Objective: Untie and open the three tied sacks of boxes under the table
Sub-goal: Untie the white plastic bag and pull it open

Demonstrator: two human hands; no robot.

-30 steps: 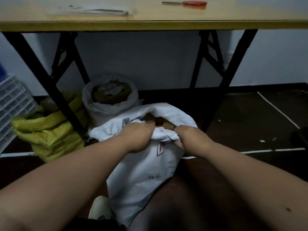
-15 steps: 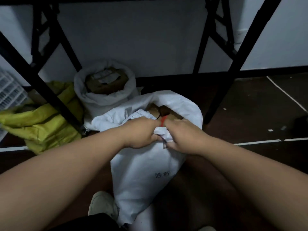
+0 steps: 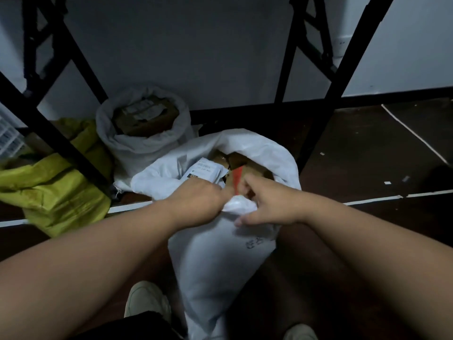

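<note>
Since the previous frame: right hand (image 3: 267, 204) has loosened, fingers now spread over the gathered near rim of the front white sack (image 3: 215, 261) with a red strip (image 3: 237, 179) standing at its fingertips; whether it pinches the strip cannot be told. Left hand (image 3: 198, 202): grip closed on the same bunched rim, knuckles up. Front white sack: on the floor between the person's knees, mouth open on the far side, brown boxes (image 3: 247, 165) and a labelled white parcel (image 3: 208, 170) showing inside. Second white sack (image 3: 147, 141): just behind to the left, mouth rolled open, a box visible. Yellow-green sack (image 3: 56, 192): far left, behind a black table leg (image 3: 58, 133). Pale shoe (image 3: 147, 300): below the left forearm.
</note>
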